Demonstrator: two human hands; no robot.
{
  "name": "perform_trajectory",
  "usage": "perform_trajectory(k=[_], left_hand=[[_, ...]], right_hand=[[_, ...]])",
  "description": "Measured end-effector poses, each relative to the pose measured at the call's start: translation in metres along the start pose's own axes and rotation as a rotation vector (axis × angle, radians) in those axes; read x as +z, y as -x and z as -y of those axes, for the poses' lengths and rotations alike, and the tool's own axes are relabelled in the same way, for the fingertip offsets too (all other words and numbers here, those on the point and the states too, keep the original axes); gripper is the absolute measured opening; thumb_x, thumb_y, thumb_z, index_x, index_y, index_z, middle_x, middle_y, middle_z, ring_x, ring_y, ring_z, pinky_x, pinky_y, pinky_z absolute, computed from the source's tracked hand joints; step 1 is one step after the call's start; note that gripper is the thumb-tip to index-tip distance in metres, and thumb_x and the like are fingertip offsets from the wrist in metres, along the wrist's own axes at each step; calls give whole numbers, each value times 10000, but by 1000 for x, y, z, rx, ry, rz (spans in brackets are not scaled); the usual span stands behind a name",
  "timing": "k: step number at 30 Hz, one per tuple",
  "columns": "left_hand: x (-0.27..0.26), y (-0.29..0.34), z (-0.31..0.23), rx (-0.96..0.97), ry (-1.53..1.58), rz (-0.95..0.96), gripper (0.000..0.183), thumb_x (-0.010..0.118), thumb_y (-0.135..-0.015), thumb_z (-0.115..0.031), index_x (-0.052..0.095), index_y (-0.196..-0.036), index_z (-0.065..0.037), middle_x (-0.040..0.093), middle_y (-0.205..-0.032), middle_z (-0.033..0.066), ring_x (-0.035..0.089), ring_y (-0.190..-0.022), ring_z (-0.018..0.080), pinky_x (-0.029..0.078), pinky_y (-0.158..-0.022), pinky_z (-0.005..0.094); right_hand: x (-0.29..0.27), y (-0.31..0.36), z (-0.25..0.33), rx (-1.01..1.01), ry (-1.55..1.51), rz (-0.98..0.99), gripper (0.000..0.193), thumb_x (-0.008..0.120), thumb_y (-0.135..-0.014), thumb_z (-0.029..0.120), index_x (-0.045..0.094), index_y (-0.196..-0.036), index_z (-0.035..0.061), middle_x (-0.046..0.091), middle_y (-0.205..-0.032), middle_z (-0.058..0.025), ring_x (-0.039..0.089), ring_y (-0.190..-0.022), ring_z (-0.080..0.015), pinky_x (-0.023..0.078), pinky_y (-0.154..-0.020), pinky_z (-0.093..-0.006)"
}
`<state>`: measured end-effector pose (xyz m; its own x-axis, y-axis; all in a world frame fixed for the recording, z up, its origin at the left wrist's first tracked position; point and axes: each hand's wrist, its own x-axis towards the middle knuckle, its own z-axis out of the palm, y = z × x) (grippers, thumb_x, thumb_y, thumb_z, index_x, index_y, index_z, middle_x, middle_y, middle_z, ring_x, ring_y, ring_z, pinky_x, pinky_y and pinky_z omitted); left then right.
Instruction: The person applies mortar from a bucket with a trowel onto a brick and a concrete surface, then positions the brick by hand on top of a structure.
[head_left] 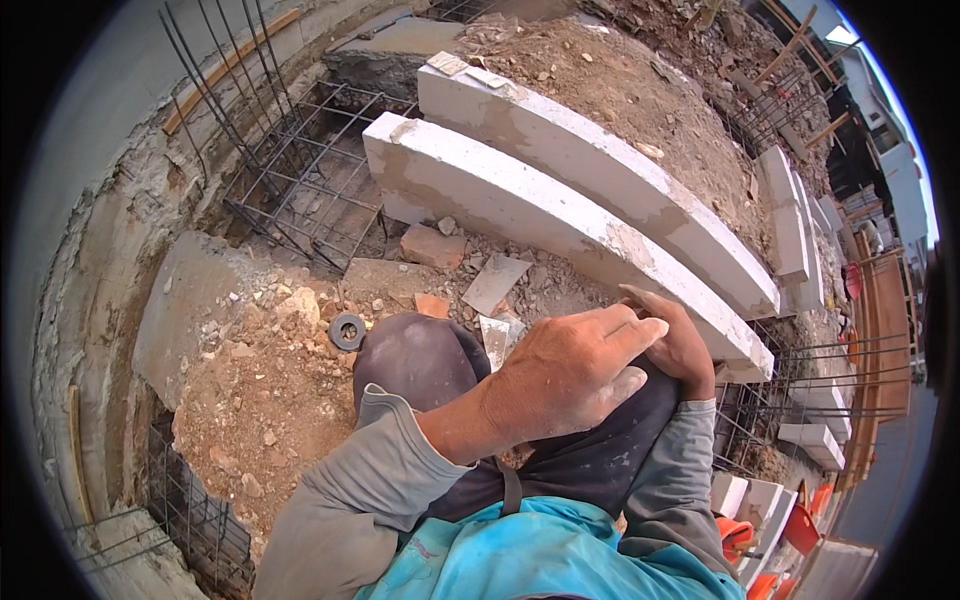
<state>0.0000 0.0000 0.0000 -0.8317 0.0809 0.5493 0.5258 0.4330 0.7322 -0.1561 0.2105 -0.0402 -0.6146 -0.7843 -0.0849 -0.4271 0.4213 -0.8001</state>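
We note both bare hands raised in front of the dark trousers (610, 455), close together. Left hand (560, 375): fingers partly bent, pointing toward the right hand; we cannot tell whether anything small is pinched between the fingertips. Right hand (682, 345): loosely cupped, partly hidden behind the left fingertips; we cannot tell whether it grips anything.

Nearest to the right hand we record the near white block row (565, 225), lying just beyond the knees and running from the rebar cage (310, 170) at the ground's far left corner toward its right edge. Contact with the hand: we cannot tell. A second white block row (600, 165) lies behind it, apart.

On the ground (290, 400), between knees and near row, we log a reddish broken brick (433, 246) and a flat grey slab piece (496, 284). A dark ring (347, 332) sits just left of the left knee.
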Motion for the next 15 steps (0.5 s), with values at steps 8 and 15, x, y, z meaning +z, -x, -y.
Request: perform_trajectory(k=[8, 15], left_hand=[[7, -3, -1, -69, 33, 53, 537, 729, -747, 16, 585, -1264, -17, 662, -1027, 130, 686, -771, 195, 563, -682, 306], [4, -4, 1, -49, 0, 63, 512, 690, -776, -1, 581, -1276, -18, 666, -1018, 133, 685, -768, 187, 556, -680, 314]], right_hand=[[-1, 7, -3, -33, 89, -39, 494, 674, -892, 177, 532, -1323, -17, 668, -1091, -224, 668, -903, -323, 522, -808, -381], [0, 5, -2, -36, 111, -51, 504, 677, -900, 212, 531, -1324, -20, 673, -1077, -229, 677, -906, -335, 528, -803, -394]])
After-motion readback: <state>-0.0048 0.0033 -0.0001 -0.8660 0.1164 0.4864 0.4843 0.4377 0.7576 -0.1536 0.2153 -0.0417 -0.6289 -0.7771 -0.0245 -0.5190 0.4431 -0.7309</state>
